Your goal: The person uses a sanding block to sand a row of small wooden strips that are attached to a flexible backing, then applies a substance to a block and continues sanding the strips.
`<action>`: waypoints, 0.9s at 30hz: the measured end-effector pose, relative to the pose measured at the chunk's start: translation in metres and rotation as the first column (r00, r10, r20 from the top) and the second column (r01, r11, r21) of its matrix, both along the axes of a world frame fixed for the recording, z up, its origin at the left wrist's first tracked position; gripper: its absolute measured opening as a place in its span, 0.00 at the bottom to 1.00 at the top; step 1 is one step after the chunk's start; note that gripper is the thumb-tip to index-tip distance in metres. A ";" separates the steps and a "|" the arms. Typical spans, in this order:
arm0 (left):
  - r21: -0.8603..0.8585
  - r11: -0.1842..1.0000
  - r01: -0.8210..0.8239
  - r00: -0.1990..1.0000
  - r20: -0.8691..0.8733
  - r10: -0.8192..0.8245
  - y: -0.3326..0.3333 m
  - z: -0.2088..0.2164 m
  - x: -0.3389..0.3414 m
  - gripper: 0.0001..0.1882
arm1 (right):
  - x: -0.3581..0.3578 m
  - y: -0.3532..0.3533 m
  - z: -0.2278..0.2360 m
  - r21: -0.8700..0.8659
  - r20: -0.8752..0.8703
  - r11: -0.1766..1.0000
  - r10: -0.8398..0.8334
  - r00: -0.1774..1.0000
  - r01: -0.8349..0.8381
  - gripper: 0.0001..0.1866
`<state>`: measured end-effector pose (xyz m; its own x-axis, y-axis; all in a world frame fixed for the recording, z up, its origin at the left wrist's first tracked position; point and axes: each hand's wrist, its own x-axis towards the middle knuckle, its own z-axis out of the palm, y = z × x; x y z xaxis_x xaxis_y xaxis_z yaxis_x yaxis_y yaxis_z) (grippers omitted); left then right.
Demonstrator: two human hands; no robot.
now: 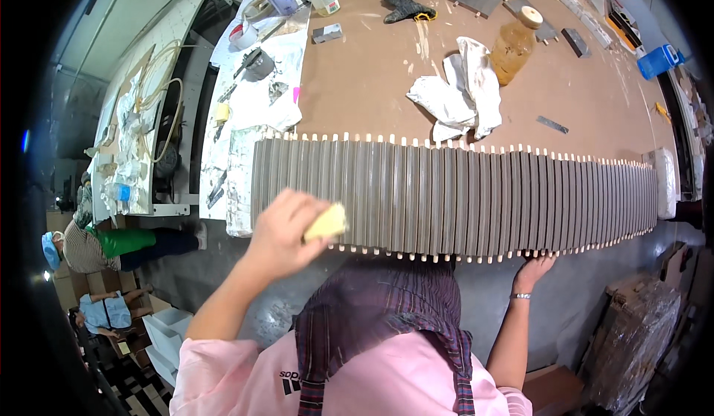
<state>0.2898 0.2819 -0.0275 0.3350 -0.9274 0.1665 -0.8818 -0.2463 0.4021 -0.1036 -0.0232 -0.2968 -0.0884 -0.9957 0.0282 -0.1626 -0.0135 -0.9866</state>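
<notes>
My left hand (285,234) is closed around a pale yellow sponge (326,223), held over the left part of a long row of grey-brown slats (446,197). The slats stand side by side along the table's near edge, with light wooden pegs sticking out at both ends. At the near edge of the row, toward the right, my right hand (534,269) touches the slats from below. Its fingers are mostly hidden there, so their grip does not show.
Beyond the slats, a white cloth (476,92) lies by a jar of amber liquid (513,48) on the brown table (357,81). A dark glove (407,5) is farther back. Cups and tape crowd the left paper (286,52). Two people are off to the left.
</notes>
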 end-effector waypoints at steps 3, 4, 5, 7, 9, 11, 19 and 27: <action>0.082 0.994 0.074 0.984 -0.170 -0.059 0.019 0.013 -0.014 0.22 | 0.003 0.003 0.007 -0.031 -0.033 0.999 0.017 0.999 -0.018 0.19; 0.075 0.994 0.077 0.981 -0.184 -0.063 0.021 0.016 -0.014 0.21 | 0.005 0.005 0.012 -0.070 -0.077 0.997 0.023 0.997 -0.029 0.18; 0.062 0.997 0.035 0.992 -0.125 -0.027 0.017 0.018 -0.004 0.21 | 0.004 0.007 0.010 -0.083 -0.101 0.996 0.011 0.995 -0.020 0.19; -0.019 0.996 -0.083 0.994 -0.074 0.081 -0.007 0.015 0.025 0.22 | -0.008 0.002 0.000 -0.052 -0.092 0.998 0.018 0.996 -0.022 0.18; -0.118 0.987 -0.112 0.992 0.042 0.118 -0.035 -0.002 0.060 0.21 | -0.006 0.000 -0.003 -0.015 -0.079 0.999 0.033 0.996 -0.034 0.18; -0.112 0.982 -0.155 0.986 0.048 0.161 -0.046 -0.002 0.078 0.22 | 0.017 0.005 0.014 -0.042 0.020 0.999 0.007 1.000 -0.006 0.16; 0.232 0.973 0.023 0.980 -0.196 0.024 0.011 0.021 0.024 0.23 | -0.003 0.005 0.003 -0.096 -0.095 0.995 0.001 0.996 -0.010 0.17; -0.053 0.990 -0.129 0.988 0.074 0.133 -0.046 -0.005 0.068 0.26 | 0.021 0.008 0.017 -0.081 -0.071 0.997 -0.010 0.997 0.004 0.18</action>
<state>0.3580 0.2361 -0.0320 0.4376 -0.8665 0.2401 -0.8720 -0.3439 0.3482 -0.0824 -0.0147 -0.2800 -0.0903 -0.9893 0.1145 -0.2333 -0.0908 -0.9682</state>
